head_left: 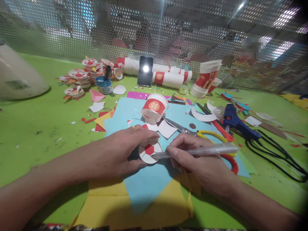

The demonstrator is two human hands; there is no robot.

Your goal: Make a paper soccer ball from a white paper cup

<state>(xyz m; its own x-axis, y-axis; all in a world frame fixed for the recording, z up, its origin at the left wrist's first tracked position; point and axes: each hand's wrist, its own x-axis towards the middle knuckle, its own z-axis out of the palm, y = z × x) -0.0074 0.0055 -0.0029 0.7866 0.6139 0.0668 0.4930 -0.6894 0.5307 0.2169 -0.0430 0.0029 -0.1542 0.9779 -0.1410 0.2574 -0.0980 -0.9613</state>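
Pinching a clear pen (204,150) between thumb and fingers, right hand (201,168) brought its tip to the white-and-red disc (149,149), around five o'clock of its centre. Left hand (117,150), at nine, clasped the rim between thumb and fingers, presumably against slipping. Paper cup (154,106) stood at twelve; scissors (179,126) lay toward two, probably for easy reach.
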